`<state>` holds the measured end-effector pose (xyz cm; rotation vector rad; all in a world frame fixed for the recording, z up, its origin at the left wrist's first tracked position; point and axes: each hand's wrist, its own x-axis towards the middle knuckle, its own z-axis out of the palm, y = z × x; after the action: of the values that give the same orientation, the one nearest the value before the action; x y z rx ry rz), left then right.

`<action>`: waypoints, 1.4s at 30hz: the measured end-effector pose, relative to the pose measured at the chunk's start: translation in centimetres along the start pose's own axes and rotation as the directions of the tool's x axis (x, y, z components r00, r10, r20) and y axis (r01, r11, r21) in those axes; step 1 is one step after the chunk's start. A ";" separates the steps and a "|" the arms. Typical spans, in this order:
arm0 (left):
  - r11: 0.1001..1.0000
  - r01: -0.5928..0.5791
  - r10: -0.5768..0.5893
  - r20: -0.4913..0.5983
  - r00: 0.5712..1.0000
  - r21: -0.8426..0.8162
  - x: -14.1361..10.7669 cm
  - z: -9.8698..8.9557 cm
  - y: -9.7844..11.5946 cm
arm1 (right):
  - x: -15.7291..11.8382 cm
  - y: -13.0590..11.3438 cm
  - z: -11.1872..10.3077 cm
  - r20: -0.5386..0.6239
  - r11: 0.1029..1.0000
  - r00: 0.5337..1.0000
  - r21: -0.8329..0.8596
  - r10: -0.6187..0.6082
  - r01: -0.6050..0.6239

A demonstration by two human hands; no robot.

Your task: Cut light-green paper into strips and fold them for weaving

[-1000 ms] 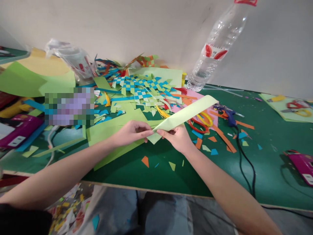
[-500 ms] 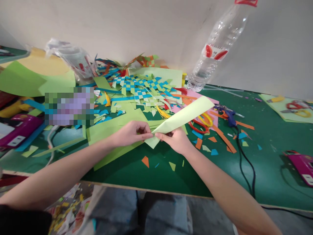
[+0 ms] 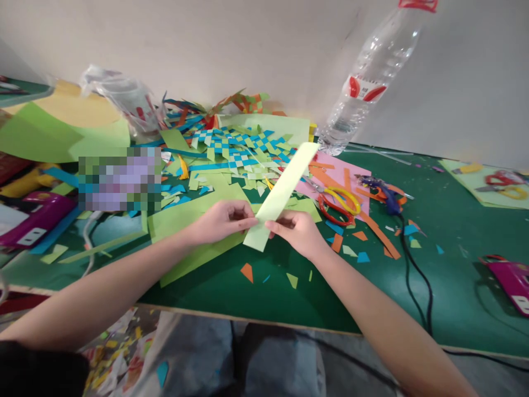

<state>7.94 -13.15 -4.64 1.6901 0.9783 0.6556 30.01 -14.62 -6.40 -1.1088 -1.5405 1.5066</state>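
A pale green paper strip [image 3: 285, 184] slants up and to the right above the green table [image 3: 306, 298]. My left hand [image 3: 227, 221] pinches its left edge near the lower end. On the right edge, my right hand [image 3: 296, 230] grips the strip between thumb and fingers, close to the left fingertips. A larger green sheet [image 3: 177, 251] lies under and beside my left hand. Just right of my right hand are scissors with red and yellow handles [image 3: 336, 207], partly on a pink sheet [image 3: 359, 171].
Woven blue and green paper pieces [image 3: 231, 146] are heaped at the back. A clear bottle [image 3: 372, 71] leans by the wall. A glue gun [image 3: 388, 198] trails a black cable; a purple device [image 3: 510, 278] sits far right. Paper scraps dot the table.
The strip's upper end has swung left and stands more steeply, and the strip looks flatter. More of the scissors shows. Both hands still hold it, with the right fingers slightly shifted.
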 end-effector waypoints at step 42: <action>0.984 0.071 -0.093 -0.130 0.987 -0.162 0.2 -0.3 -0.3 | -0.8 -1.6 -0.2 0.243 0.983 0.962 -0.158 0.127 -0.090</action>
<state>7.73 -12.75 -4.84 1.4739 1.0589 0.7812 30.38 -15.17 -4.74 -1.1333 -1.8129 1.6845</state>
